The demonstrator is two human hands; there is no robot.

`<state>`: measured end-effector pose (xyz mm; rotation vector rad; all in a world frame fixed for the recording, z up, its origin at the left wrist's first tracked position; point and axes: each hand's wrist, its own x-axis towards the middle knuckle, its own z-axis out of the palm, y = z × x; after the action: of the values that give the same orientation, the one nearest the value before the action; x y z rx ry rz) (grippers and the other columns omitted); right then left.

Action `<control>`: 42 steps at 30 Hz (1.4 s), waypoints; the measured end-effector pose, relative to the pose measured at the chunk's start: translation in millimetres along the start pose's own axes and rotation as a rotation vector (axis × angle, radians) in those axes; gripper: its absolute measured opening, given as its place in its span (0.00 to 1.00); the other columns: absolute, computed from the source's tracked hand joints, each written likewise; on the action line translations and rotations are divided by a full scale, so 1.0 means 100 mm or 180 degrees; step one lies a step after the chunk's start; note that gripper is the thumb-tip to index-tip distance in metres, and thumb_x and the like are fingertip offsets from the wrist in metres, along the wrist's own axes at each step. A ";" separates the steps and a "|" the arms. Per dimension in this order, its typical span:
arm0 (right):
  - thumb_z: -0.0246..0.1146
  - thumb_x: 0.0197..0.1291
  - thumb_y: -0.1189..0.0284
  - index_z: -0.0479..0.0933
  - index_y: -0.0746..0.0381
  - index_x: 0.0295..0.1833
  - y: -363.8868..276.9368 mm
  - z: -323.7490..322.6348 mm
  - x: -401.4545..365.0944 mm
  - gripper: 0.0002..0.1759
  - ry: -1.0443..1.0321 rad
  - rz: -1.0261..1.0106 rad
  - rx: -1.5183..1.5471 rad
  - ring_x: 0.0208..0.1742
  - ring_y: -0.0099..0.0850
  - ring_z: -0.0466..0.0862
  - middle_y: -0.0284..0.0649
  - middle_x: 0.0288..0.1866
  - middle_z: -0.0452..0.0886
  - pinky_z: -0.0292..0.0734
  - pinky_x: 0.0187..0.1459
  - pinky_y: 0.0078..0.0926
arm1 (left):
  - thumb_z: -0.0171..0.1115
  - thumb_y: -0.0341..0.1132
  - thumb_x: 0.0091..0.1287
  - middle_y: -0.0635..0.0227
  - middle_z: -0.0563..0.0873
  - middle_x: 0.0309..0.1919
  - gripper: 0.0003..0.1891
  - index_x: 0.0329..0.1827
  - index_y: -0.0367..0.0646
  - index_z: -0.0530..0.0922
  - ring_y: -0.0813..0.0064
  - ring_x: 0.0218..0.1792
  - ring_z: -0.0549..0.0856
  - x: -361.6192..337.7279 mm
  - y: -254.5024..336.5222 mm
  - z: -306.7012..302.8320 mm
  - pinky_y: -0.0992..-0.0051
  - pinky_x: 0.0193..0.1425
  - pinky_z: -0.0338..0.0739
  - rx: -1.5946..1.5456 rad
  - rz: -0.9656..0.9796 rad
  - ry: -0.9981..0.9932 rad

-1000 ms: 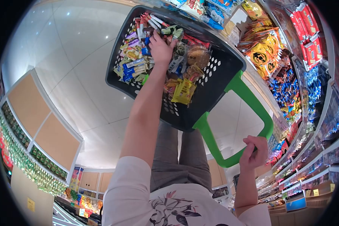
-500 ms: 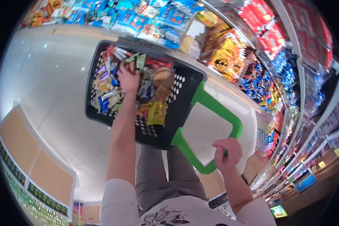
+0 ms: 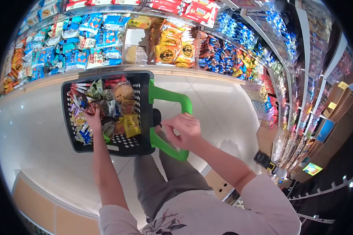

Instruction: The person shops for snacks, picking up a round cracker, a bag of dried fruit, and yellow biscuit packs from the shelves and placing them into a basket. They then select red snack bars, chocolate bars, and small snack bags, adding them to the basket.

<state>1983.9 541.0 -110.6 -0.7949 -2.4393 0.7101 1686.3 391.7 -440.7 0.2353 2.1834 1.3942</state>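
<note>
My left hand [image 3: 93, 120] is inside the black shopping basket [image 3: 144, 133], its fingers closed round a reddish-brown wrapped snack [image 3: 94, 107]. Small packets lie around that hand, among them a yellow packet [image 3: 131, 124] and a round bun-like snack in clear wrap [image 3: 123, 91]. My right hand [image 3: 186, 128] is curled over the basket's green handle [image 3: 168, 94], thumb and forefinger towards the basket. The palm side of that hand is hidden.
Along the far side runs a shelf with a wooden edge [image 3: 153, 71], carrying blue snack packets [image 3: 76, 58] and orange-yellow packets [image 3: 174, 47]. More shelving curves round on the right, with a cardboard box [image 3: 266, 139] beside it. A wood-panelled cabinet [image 3: 35, 201] stands at lower left.
The view has turned, and the basket now appears further left and more level. My left hand remains among the packets. My right hand now appears higher and closer to the basket, still at the handle.
</note>
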 end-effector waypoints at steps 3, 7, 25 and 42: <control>0.65 0.45 0.82 0.77 0.59 0.35 -0.05 -0.03 0.00 0.10 0.0110 -0.0012 -0.0025 0.26 0.32 0.80 0.34 0.25 0.79 0.72 0.28 0.29 | 0.66 0.40 0.63 0.67 0.81 0.43 0.20 0.55 0.45 0.71 0.76 0.40 0.83 -0.73 0.79 -0.20 0.74 0.36 0.82 -0.1867 -0.1222 -0.0421; 0.65 0.50 0.80 0.78 0.60 0.36 -0.01 0.02 -0.01 0.08 0.0270 -0.0095 0.0145 0.27 0.36 0.81 0.37 0.26 0.80 0.75 0.31 0.33 | 0.58 0.41 0.69 0.65 0.82 0.53 0.20 0.62 0.47 0.71 0.68 0.50 0.84 -1.59 1.42 -0.41 0.65 0.49 0.84 -0.3075 -0.1510 -0.1052; 0.36 0.77 0.63 0.54 0.61 0.73 0.36 -1.31 0.00 0.24 -0.1158 0.0935 0.4248 0.67 0.27 0.67 0.39 0.67 0.67 0.64 0.65 0.26 | 0.53 0.35 0.66 0.64 0.70 0.66 0.37 0.78 0.49 0.49 0.69 0.62 0.75 -3.26 4.02 0.82 0.65 0.59 0.77 -0.2031 -0.0103 -0.2796; 0.55 0.71 0.71 0.59 0.65 0.66 2.48 -2.69 -0.29 0.22 -0.0230 0.1184 0.4264 0.53 0.19 0.75 0.37 0.56 0.74 0.74 0.53 0.21 | 0.56 0.37 0.73 0.66 0.79 0.54 0.21 0.66 0.43 0.66 0.75 0.52 0.82 -3.92 4.28 3.28 0.70 0.53 0.83 -0.1353 -0.0248 -0.2470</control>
<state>2256.5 783.1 -64.4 -0.5877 -1.2860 2.1330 2129.6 680.6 -35.3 0.4372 1.2316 1.3779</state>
